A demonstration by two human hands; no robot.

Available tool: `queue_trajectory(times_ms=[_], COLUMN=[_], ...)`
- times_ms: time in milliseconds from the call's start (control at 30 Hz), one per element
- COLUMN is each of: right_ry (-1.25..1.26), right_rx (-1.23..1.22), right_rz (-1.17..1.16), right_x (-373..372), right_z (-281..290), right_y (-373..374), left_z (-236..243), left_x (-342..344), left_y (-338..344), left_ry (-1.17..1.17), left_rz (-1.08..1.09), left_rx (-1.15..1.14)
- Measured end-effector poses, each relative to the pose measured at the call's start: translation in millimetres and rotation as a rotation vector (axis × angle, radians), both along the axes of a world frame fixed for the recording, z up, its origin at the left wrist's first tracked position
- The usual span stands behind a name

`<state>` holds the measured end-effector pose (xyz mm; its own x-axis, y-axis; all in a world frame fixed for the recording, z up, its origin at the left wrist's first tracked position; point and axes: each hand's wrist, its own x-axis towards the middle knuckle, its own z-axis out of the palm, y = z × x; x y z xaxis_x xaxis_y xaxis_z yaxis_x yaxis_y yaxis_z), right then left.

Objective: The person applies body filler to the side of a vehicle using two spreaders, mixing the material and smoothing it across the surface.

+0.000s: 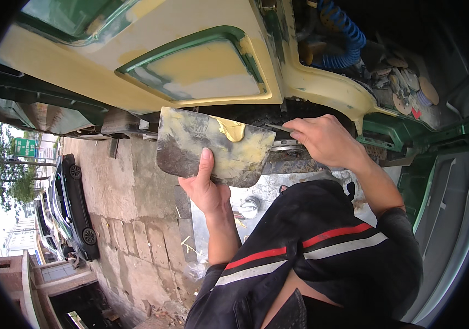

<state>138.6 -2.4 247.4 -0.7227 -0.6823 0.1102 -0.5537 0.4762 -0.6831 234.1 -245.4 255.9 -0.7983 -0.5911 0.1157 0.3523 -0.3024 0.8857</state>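
Note:
My left hand (206, 189) grips a stained mixing board (185, 142) from below, thumb on its face. A blob of yellow paste (232, 129) sits on the board's upper right. My right hand (328, 142) pinches a thin metal spreader (280, 128) beside the board's right corner. Above them is a yellow vehicle panel (256, 66) with a recessed, patchy green-edged section (201, 68). A dark wheel arch, partly hidden by the board, lies behind my hands.
Coiled blue hose (349, 41) and a pile of sanding discs and tools (399, 82) lie in the opening at upper right. A metal sheet (212, 225) with a can (250, 208) lies below on the concrete ground (114, 181). Parked cars (70, 208) stand at left.

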Motion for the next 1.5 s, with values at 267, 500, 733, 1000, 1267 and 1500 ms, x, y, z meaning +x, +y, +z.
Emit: queue_trajectory(times_ms=[267, 500, 733, 1000, 1267, 1500], right_ry=[-0.242, -0.378, -0.588, -0.169, 0.478, 0.533], right_rx=[-0.784, -0.958, -1.078, -1.174, -0.862, -0.886], right_rz=[-0.237, -0.108, -0.007, -0.242, -0.491, -0.521], right_x=[10, 10, -3, -55, -113, -124], right_z=[14, 22, 28, 59, 112, 111], right_y=[-33, -34, -22, -4, -40, -54], left_z=[-6, -16, -12, -38, -52, -55], left_x=[-8, -1, -2, 7, 24, 34], left_y=[38, 38, 29, -12, -13, -27], left_ry=[0.272, 0.220, 0.439, 0.242, 0.163, 0.075], left_rz=[0.398, 0.468, 0.363, 0.486, 0.476, 0.460], left_rx=[-0.570, -1.135, -1.420, -1.453, -1.320, -1.331])
